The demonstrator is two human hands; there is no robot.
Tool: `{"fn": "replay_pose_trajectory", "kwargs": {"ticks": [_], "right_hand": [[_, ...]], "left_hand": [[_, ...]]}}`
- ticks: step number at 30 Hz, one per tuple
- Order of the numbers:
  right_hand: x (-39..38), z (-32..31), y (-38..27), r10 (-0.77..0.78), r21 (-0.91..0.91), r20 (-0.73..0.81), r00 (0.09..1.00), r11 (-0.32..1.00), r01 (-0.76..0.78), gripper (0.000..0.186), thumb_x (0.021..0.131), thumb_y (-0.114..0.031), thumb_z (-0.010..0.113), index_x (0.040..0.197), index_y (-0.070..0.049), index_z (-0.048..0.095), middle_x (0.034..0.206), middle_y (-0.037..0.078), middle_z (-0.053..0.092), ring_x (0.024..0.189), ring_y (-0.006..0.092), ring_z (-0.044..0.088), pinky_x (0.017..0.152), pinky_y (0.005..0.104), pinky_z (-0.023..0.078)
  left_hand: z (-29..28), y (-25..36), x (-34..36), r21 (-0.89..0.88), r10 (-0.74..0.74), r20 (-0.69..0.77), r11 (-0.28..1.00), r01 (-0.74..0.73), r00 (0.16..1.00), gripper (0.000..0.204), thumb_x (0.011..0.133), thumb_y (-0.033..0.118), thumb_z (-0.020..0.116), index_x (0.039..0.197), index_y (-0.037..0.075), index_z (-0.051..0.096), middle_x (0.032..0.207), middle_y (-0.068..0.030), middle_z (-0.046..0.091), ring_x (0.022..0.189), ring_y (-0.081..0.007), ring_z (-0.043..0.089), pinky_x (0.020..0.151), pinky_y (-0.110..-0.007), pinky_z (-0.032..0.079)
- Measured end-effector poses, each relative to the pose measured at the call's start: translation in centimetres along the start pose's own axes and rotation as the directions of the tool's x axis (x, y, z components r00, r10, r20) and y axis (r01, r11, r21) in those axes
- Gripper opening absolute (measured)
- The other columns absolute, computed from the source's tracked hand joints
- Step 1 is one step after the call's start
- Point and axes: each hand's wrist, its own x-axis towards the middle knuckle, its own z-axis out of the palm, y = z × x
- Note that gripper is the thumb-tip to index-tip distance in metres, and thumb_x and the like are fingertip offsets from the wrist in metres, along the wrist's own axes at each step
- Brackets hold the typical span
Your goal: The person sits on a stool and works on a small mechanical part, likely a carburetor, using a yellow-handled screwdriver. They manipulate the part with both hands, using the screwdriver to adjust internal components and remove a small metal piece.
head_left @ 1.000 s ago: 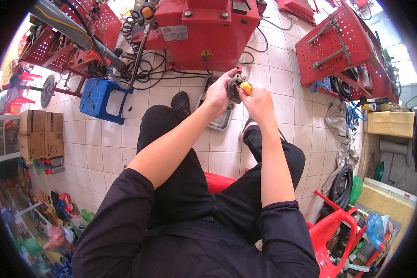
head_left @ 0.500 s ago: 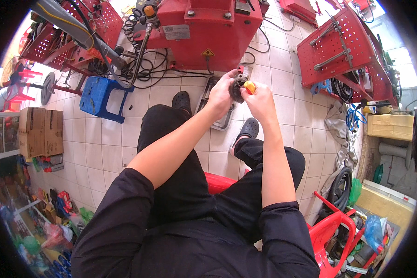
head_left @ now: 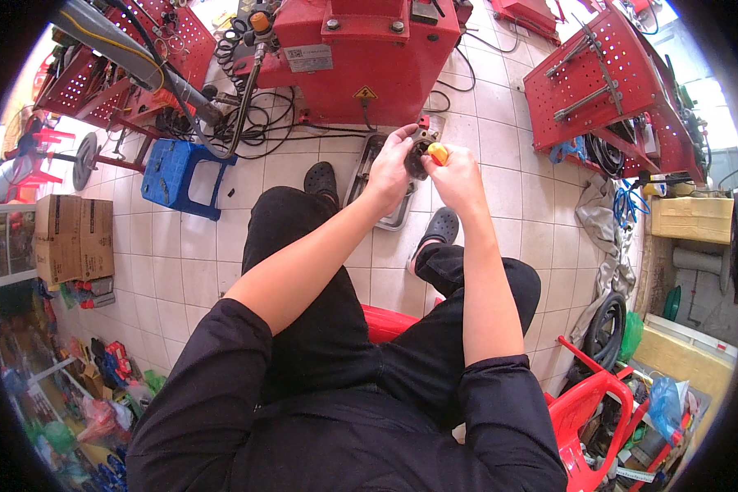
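Note:
My left hand [head_left: 391, 170] holds a dark, round metal part [head_left: 417, 164] out in front of my knees, with a small red piece at its far side. My right hand [head_left: 456, 175] is closed on a tool with a yellow handle [head_left: 437, 152], held against the part; the tool's tip is hidden. Below them on the tiles lies a metal tray [head_left: 394, 220], largely covered by my hands and the part.
A red machine [head_left: 361, 57] with hoses stands ahead. Around me are a blue stool [head_left: 168, 174], cardboard boxes [head_left: 70, 238], red pegboard carts [head_left: 582, 90], a black tyre [head_left: 607, 324] and a red plastic chair [head_left: 578, 414]. I sit on a red seat [head_left: 389, 320].
Both hands have shifted slightly while still holding the part and tool. My right foot moved forward into fuller view between the first and second frames.

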Motion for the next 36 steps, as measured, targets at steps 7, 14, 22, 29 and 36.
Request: {"fn": "replay_pose_trajectory", "kwargs": {"ticks": [7, 14, 22, 29, 36], "right_hand": [[-0.3, 0.2, -0.9, 0.062, 0.024, -0.020, 0.998, 0.998, -0.062, 0.020, 0.078, -0.022, 0.061, 0.085, -0.004, 0.066, 0.077, 0.021, 0.064, 0.075, 0.0381, 0.062, 0.066, 0.0433, 0.048], [0.3, 0.0, -0.3, 0.013, -0.032, -0.020, 1.000, 0.999, -0.013, 0.019, 0.079, -0.015, 0.065, 0.088, 0.002, 0.065, 0.072, 0.019, 0.065, 0.065, 0.0288, 0.064, 0.062, 0.0366, 0.048], [0.3, -0.3, -0.8, 0.083, -0.058, 0.004, 0.997, 0.995, -0.083, 0.020, 0.078, -0.021, 0.061, 0.085, -0.003, 0.066, 0.080, 0.021, 0.064, 0.079, 0.0377, 0.063, 0.069, 0.0438, 0.049], [0.4, -0.5, -0.9, 0.100, 0.002, 0.035, 0.994, 0.995, -0.101, 0.020, 0.078, -0.022, 0.062, 0.084, -0.004, 0.066, 0.080, 0.020, 0.064, 0.078, 0.0374, 0.063, 0.068, 0.0430, 0.048], [0.7, 1.2, 0.6, 0.104, 0.124, -0.026, 0.994, 0.987, -0.100, 0.022, 0.079, -0.024, 0.063, 0.083, -0.002, 0.065, 0.078, 0.021, 0.064, 0.078, 0.0384, 0.062, 0.067, 0.0434, 0.048]], "left_hand": [[0.7, 0.6, -0.5, -0.023, 0.000, -0.029, 1.000, -0.001, 1.000, 0.031, 0.097, 0.015, 0.035, 0.125, 0.006, 0.040, 0.108, -0.0085, 0.055, 0.097, -0.0162, 0.054, 0.085, -0.030, 0.044], [1.0, 0.6, -0.6, 0.007, 0.062, -0.014, 0.998, -0.061, 0.998, 0.030, 0.096, 0.014, 0.037, 0.125, 0.004, 0.039, 0.109, -0.0085, 0.054, 0.098, -0.0156, 0.054, 0.089, -0.030, 0.042], [0.9, 0.1, -0.5, 0.046, 0.093, -0.034, 0.995, -0.092, 0.995, 0.029, 0.097, 0.015, 0.040, 0.123, 0.002, 0.040, 0.109, -0.0077, 0.054, 0.099, -0.0142, 0.053, 0.089, -0.029, 0.042], [0.4, 0.5, -0.4, -0.036, 0.018, 0.009, 0.999, -0.017, 1.000, 0.025, 0.099, 0.017, 0.039, 0.121, 0.004, 0.042, 0.115, -0.0100, 0.055, 0.107, -0.0179, 0.052, 0.096, -0.034, 0.040], [0.4, 0.6, -0.2, -0.113, 0.012, -0.011, 0.994, -0.013, 1.000, 0.026, 0.097, 0.019, 0.045, 0.119, 0.005, 0.045, 0.105, -0.0074, 0.058, 0.094, -0.0152, 0.057, 0.083, -0.031, 0.047]]}}
